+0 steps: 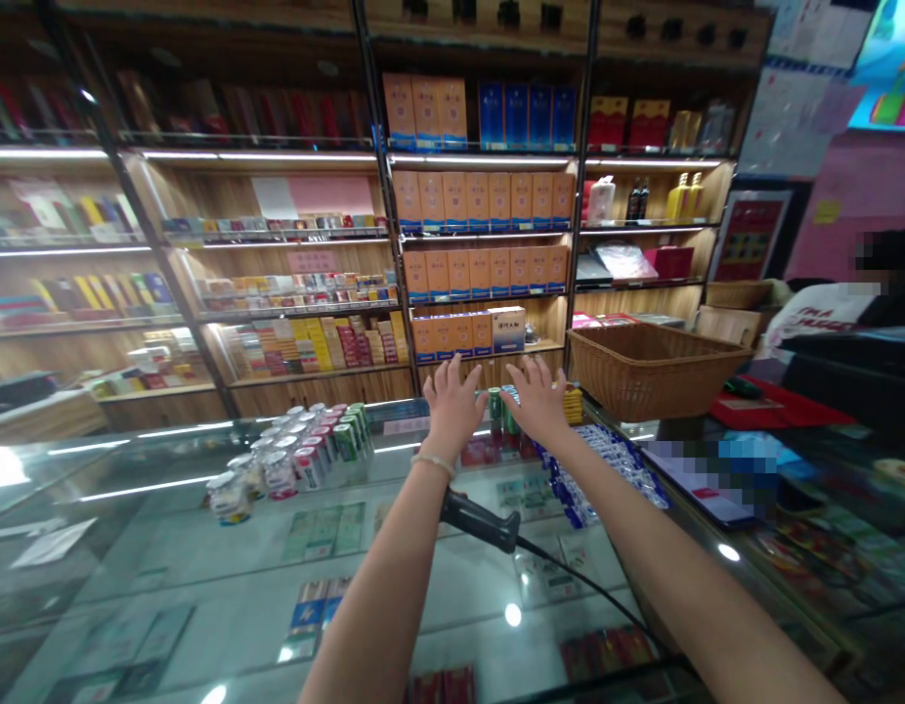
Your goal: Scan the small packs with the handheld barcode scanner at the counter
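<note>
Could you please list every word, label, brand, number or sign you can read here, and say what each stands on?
"I'M A", apparently, on the white shirt; the line below is unclear.
Orange boxes: characters too small to read.
White box: dark characters, too small to read surely.
Pink sign: blurred.
Blue-and-white packs: blurred.
Green can: too small to read.

Stocked shelves (489, 236) (brightly lit) and a glass counter (233, 577) mark a shop.

I see a black handheld scanner (482, 521), a green cylindrical can (495, 411), shiny blue-and-white packets (621, 456), a brown woven wicker basket (643, 386) and orange cardboard boxes (498, 196) with blue bases.
</note>
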`<state>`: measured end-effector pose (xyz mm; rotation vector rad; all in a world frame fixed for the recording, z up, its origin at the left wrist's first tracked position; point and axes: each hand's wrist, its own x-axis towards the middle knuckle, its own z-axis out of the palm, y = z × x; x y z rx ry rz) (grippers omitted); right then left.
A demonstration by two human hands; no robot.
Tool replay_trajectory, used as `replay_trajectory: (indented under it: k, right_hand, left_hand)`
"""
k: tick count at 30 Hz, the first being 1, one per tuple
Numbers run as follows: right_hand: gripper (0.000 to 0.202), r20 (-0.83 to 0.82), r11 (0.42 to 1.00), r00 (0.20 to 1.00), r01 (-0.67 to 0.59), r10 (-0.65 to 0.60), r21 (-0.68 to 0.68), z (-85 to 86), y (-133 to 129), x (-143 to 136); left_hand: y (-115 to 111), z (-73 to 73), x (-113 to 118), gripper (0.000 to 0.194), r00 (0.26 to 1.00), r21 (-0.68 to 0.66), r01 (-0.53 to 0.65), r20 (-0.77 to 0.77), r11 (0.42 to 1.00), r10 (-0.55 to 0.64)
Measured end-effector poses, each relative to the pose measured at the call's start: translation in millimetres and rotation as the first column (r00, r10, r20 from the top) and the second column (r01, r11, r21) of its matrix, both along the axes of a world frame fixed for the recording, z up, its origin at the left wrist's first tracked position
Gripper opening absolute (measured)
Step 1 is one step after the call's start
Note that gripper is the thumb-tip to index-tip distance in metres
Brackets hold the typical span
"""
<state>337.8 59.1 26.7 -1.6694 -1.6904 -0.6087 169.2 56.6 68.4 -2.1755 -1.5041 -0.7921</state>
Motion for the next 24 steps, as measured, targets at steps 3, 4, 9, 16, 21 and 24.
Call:
replay_trajectory:
  k: [3,4,9,16,21,24]
  right_hand:
    - [0.053,0.003,1.0,1.0,0.011,-0.011,-0.004,-3.7,6,3]
    - [0.053,0.004,1.0,1.0,0.011,-0.01,-0.006,-5.7,7,4]
    - [0.054,0.022,0.999,1.0,0.002,-0.001,-0.047,-15.5,10,6]
    - [0.056,0.038,0.995,0.999,0.003,0.001,-0.097,-23.4,13,9]
    - [0.061,0.071,0.984,0.997,0.006,0.006,-0.177,-16.3,19,13]
    - [0.066,0.103,0.963,0.994,0.007,0.022,-0.27,-4.8,29,13]
  left_hand:
    - [9,-5.9,1,0.056,1.0,-0.047,-0.022,0.007,0.999,0.022]
    - [12,-8.8,1,0.056,1.0,-0.044,-0.023,0.005,0.999,0.024]
    - [23,-20.5,-2,0.058,1.0,-0.04,-0.022,-0.018,0.999,0.021]
    - [28,-19.3,-5,0.061,0.999,-0.105,-0.013,-0.05,0.994,0.008]
    - [30,-17.4,-7,0.062,0.998,-0.151,-0.011,-0.062,0.989,0.001]
    - [29,-16.5,-7,0.061,0.997,-0.178,-0.009,-0.074,0.984,-0.005]
